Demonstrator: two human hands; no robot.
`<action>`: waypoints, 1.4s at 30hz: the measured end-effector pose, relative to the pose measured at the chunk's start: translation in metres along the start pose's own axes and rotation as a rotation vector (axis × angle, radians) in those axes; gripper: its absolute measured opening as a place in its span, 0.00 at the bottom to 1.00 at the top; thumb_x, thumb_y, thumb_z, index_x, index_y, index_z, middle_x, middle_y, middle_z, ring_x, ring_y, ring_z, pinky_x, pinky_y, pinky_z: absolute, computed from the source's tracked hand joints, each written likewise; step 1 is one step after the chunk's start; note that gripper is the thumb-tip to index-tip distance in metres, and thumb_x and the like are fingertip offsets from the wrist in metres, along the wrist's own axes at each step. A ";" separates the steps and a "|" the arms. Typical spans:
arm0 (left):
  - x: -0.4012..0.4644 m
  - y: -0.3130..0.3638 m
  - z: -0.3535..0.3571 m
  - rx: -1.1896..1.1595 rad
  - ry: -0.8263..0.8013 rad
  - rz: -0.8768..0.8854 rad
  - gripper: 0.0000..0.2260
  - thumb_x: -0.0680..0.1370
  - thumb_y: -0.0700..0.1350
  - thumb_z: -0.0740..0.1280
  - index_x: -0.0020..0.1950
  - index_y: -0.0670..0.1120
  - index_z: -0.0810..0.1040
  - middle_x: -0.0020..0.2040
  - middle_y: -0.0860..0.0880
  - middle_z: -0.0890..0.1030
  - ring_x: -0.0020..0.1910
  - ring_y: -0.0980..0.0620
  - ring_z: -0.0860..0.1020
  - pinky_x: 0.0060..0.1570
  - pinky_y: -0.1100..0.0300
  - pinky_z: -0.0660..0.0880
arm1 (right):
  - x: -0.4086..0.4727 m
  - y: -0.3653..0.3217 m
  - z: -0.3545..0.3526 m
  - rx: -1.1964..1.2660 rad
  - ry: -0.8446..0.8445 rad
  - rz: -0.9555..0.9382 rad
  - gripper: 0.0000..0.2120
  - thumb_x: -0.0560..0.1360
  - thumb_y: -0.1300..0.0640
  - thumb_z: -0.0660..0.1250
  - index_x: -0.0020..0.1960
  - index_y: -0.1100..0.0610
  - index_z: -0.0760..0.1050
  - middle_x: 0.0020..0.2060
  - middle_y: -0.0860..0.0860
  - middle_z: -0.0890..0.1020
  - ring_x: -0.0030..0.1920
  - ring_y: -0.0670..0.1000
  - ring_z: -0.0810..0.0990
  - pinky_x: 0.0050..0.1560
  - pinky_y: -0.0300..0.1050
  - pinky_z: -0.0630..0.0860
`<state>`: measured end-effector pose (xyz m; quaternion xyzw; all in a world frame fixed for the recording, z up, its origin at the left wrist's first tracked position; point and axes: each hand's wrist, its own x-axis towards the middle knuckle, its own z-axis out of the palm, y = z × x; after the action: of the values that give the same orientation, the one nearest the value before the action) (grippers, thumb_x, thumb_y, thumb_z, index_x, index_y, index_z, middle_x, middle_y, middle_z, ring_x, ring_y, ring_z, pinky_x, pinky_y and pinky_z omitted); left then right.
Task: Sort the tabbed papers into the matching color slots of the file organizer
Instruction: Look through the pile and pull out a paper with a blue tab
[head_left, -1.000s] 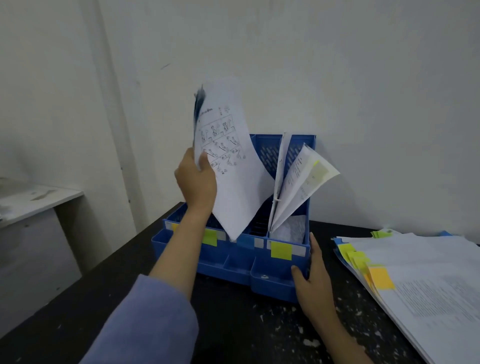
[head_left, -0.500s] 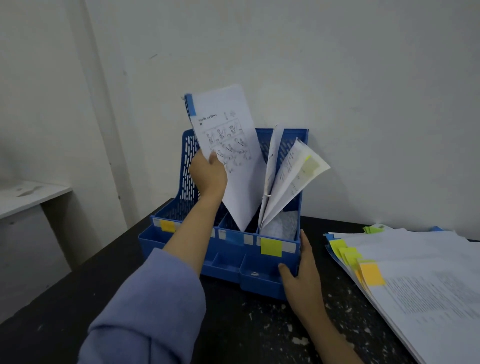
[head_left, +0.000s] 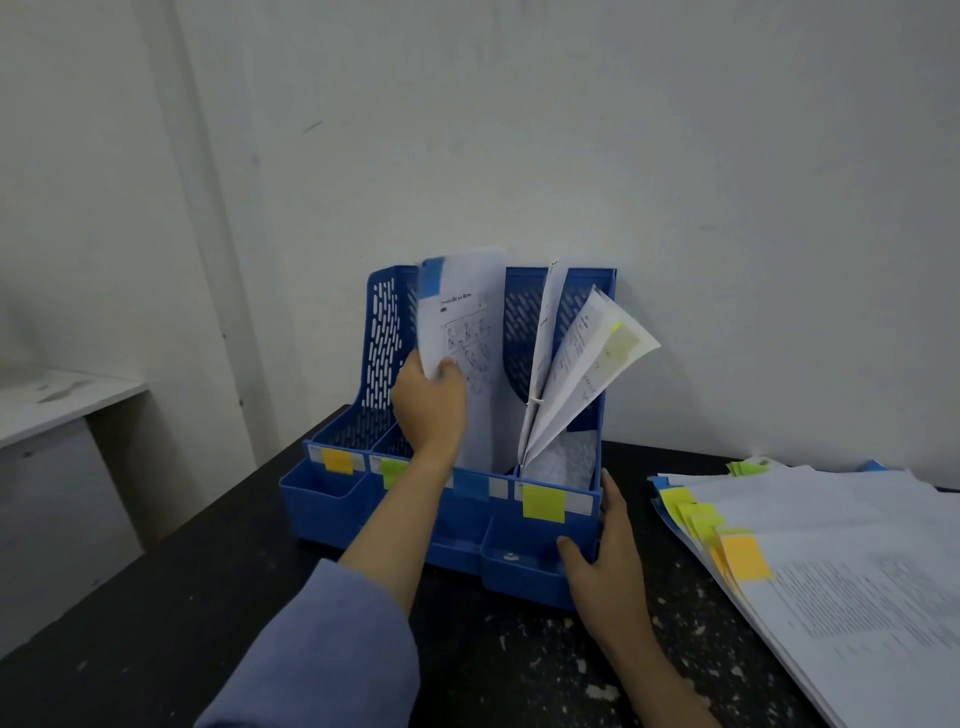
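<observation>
A blue file organizer (head_left: 379, 338) stands on the black table against the wall. Its front carries an orange label (head_left: 337, 460), a green label (head_left: 393, 472), a blue label (head_left: 470, 484) and a yellow label (head_left: 543, 503). My left hand (head_left: 431, 402) grips a white printed sheet with a blue tab (head_left: 467, 322), which stands upright in the slot behind the blue label. My right hand (head_left: 605, 556) is wrapped around the organizer's front right corner. Stapled papers with a yellow tab (head_left: 587, 364) lean out of the rightmost slot.
A fanned stack of tabbed papers (head_left: 841, 561) lies on the table to the right, showing yellow, orange, green and blue tabs. The black table (head_left: 218, 597) is speckled with white flecks. A white ledge (head_left: 62, 400) sits at the left. The wall is close behind.
My left hand has lowered the blue-tabbed sheet from above the organizer down into the blue-labelled slot, turning it upright. The right hand has stayed on the organizer's corner.
</observation>
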<state>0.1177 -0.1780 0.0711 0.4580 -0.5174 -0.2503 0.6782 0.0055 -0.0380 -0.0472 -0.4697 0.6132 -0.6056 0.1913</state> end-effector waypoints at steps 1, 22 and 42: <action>0.002 0.003 -0.002 0.002 0.004 0.031 0.08 0.76 0.42 0.65 0.53 0.43 0.78 0.46 0.50 0.80 0.46 0.50 0.79 0.38 0.63 0.75 | 0.000 0.000 0.000 0.002 -0.001 0.000 0.39 0.71 0.67 0.68 0.74 0.48 0.53 0.72 0.49 0.63 0.70 0.49 0.63 0.71 0.53 0.63; 0.036 0.044 -0.005 0.064 0.060 0.381 0.03 0.76 0.37 0.61 0.43 0.42 0.73 0.40 0.46 0.77 0.37 0.49 0.75 0.35 0.60 0.72 | -0.001 0.001 0.000 0.021 0.014 -0.013 0.39 0.71 0.68 0.68 0.75 0.50 0.54 0.70 0.49 0.66 0.69 0.49 0.66 0.69 0.56 0.66; 0.001 -0.002 -0.006 0.236 -0.108 0.198 0.04 0.75 0.42 0.63 0.47 0.41 0.73 0.43 0.44 0.78 0.39 0.45 0.76 0.37 0.50 0.77 | 0.001 0.003 0.000 0.016 0.013 -0.027 0.39 0.70 0.68 0.69 0.74 0.50 0.55 0.70 0.50 0.66 0.69 0.50 0.66 0.69 0.57 0.66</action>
<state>0.1239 -0.1781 0.0695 0.4671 -0.6214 -0.1442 0.6123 0.0040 -0.0391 -0.0493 -0.4724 0.6031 -0.6161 0.1830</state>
